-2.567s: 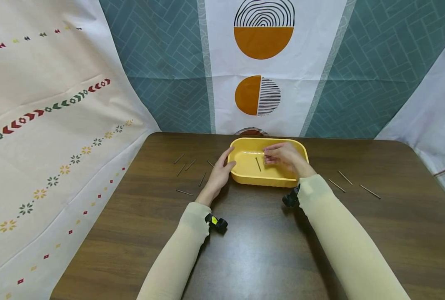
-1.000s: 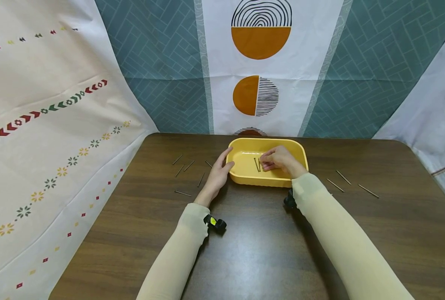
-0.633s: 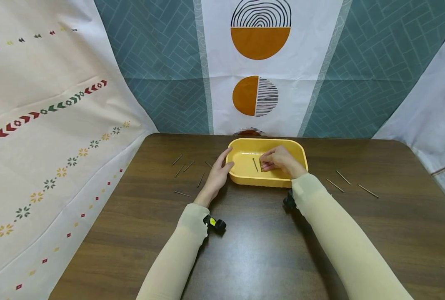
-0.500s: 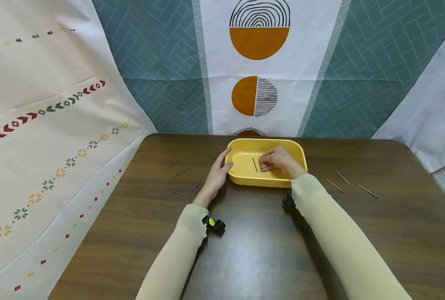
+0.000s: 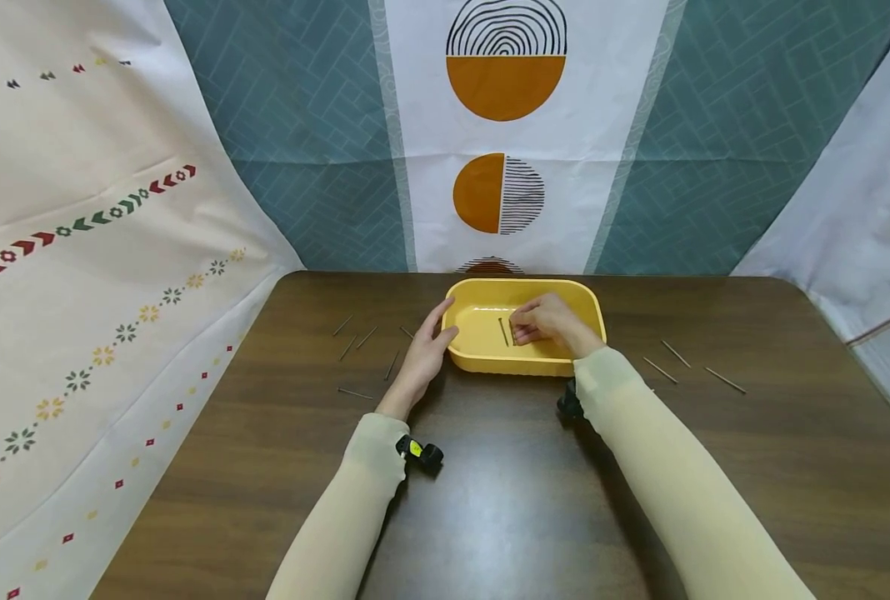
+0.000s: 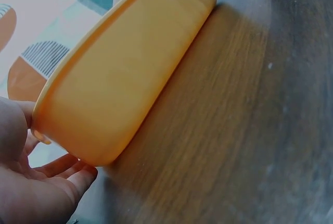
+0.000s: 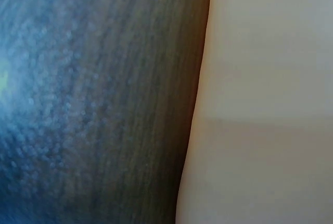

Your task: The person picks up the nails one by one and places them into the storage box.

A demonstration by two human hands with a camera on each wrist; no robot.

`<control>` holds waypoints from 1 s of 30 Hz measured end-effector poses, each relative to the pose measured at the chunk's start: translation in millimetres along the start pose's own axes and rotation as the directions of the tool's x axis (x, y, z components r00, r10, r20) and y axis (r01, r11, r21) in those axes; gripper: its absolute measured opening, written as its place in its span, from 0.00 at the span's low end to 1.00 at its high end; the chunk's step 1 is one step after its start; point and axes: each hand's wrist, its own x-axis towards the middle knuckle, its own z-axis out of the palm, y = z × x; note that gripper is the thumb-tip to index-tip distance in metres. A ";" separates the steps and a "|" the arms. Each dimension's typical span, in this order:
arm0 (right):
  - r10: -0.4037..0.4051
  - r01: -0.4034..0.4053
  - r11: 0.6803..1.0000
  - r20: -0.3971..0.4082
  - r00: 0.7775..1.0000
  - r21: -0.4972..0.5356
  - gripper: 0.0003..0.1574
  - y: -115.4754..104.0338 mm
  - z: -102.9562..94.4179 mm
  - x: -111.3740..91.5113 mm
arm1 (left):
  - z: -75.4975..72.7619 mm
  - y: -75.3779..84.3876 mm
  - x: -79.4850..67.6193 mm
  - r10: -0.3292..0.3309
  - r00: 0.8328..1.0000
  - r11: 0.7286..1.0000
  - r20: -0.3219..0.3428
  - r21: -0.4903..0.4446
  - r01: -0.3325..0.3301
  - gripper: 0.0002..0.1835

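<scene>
A yellow plastic tray (image 5: 482, 364) stands near the table's far edge. My left hand (image 5: 421, 360) holds its left end. In the left wrist view the fingers of that left hand (image 6: 39, 174) lie against the outer wall and the rim. Inside the tray, my right hand (image 5: 546, 321) pinches a thin nail (image 5: 512, 334) low over the floor, partly hidden by the fingertips. Just left of it another nail (image 5: 502, 332) lies on the tray floor, roughly parallel. The right wrist view shows only tabletop and a blurred pale surface.
Several loose nails lie left of the tray, among them a nail (image 5: 355, 392) nearest the front. More nails, such as this nail (image 5: 726, 381), lie to the right. The brown wooden table (image 5: 490, 517) is bordered by hanging patterned cloths (image 5: 302, 125).
Over the span, my right hand has lowered the nail to the tray floor beside the other nail. My left hand stays on the tray's end. The head view has shifted slightly right.
</scene>
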 end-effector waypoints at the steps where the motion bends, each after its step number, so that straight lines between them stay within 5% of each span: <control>1: -0.002 0.002 1.000 0.001 1.000 0.000 0.20 -0.5 -0.1 0.0 | -0.1 0.3 -0.1 0.001 1.000 1.000 0.000 0.000 -0.001 0.29; 13: -0.057 0.057 0.998 0.079 0.995 -0.006 0.22 -10.2 -5.9 -9.1 | -0.9 1.5 -0.5 0.004 1.000 1.000 -0.010 0.018 -0.004 0.29; 21: -0.155 0.162 0.985 0.105 0.982 -0.066 0.27 -37.1 -32.2 -31.0 | -0.4 1.8 -0.4 0.006 1.000 1.000 -0.003 0.016 -0.006 0.29; 30: -0.166 0.172 0.980 0.075 0.983 -0.095 0.33 -46.8 -64.9 -53.1 | 0.4 1.0 0.6 0.004 1.000 1.000 0.003 0.011 -0.004 0.29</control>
